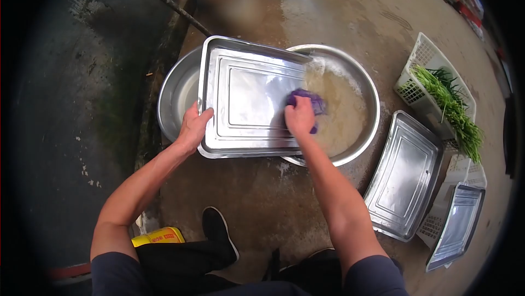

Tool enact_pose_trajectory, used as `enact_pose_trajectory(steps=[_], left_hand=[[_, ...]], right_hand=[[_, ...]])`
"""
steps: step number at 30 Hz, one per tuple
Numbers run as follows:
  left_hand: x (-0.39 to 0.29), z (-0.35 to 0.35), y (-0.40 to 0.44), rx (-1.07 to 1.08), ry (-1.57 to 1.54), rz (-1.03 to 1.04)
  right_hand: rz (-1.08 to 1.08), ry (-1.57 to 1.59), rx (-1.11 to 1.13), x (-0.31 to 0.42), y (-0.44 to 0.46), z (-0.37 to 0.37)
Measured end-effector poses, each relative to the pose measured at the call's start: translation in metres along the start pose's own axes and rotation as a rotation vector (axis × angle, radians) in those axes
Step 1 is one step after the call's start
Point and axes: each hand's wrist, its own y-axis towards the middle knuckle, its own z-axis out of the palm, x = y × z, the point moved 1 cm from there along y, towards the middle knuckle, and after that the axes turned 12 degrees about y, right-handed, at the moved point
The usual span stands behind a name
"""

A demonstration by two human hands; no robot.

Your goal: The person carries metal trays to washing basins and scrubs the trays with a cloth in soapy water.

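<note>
A rectangular metal tray [252,96] is tilted over two round metal basins, its right end dipping into cloudy water. My left hand [194,127] grips the tray's left rim, thumb on the inside. In my right hand [301,115] is a bunched purple cloth [317,103], held at the tray's right end by the water. The right basin [373,96] holds brownish water with some foam along its far side. Much of the left basin [174,99] is hidden beneath the tray.
On the right, a white plastic basket [429,55] holds long green vegetables [449,107]. A second metal tray [406,178] and a smaller tray [457,225] lean nearby. A yellow packet [158,236] lies by my left foot. A dark pole [164,1] slants behind the basins.
</note>
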Motion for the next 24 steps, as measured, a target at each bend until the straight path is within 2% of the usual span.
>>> enact_pose_trajectory(steps=[4,6,9,12,14,17,19,22,24], left_hand=[[0.015,0.002,0.004,0.003,-0.070,-0.014],[0.013,0.002,0.001,0.030,-0.116,-0.028],[0.006,-0.002,-0.003,0.050,-0.065,-0.013],[0.016,-0.002,0.000,0.045,-0.065,0.019],[0.014,-0.001,-0.002,0.033,-0.052,0.031],[0.017,0.000,-0.001,0.025,-0.024,0.064],[0.020,0.001,0.001,0.024,-0.015,0.056],[0.023,0.002,0.004,0.036,-0.077,0.005],[0.024,0.005,0.003,0.052,-0.233,-0.011]], right_hand=[[-0.197,0.246,0.154,0.059,-0.022,0.029],[-0.271,0.274,0.222,0.085,-0.029,0.031],[-0.308,0.196,0.167,0.082,-0.025,0.024],[-0.087,0.066,0.130,0.050,-0.003,0.008],[0.103,-0.013,0.202,0.003,0.020,0.002],[0.117,-0.107,0.198,-0.022,0.034,-0.015],[0.127,-0.115,0.122,-0.016,0.028,-0.022],[0.112,-0.080,0.134,0.012,0.009,-0.015],[-0.060,0.098,0.076,0.025,-0.008,0.003]])
